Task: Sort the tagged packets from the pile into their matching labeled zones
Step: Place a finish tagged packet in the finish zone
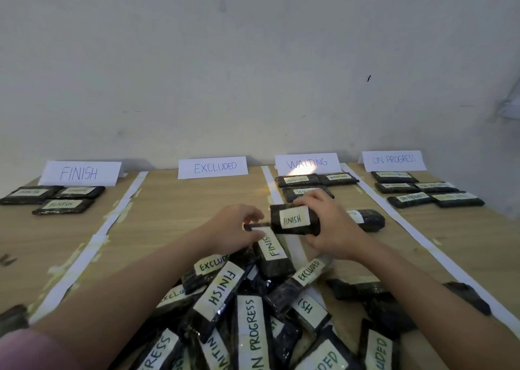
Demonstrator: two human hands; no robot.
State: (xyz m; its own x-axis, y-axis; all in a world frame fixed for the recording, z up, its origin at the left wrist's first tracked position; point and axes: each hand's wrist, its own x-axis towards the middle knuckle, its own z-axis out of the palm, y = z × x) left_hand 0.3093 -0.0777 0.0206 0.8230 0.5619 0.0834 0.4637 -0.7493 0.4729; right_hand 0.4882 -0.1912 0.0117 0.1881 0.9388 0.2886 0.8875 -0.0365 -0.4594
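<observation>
A pile of dark packets (253,307) with pale tags lies at the table's near edge. My right hand (334,226) grips a packet tagged FINISH (292,219), lifted above the pile's far end. My left hand (233,227) pinches the top end of a second FINISH packet (271,252) that still lies on the pile. Paper signs stand at the back: FINISH (80,172), EXCLUDED (213,167), WAITING (306,162), ON PROGRESS (394,159). Three packets lie in the FINISH zone (60,198), three in WAITING (315,182), several in ON PROGRESS (422,192).
White paper strips (112,217) taped to the wooden table divide the zones. One packet (368,219) lies partly behind my right hand in the WAITING zone. More dark packets (408,299) lie under my right forearm. A white wall stands behind the signs.
</observation>
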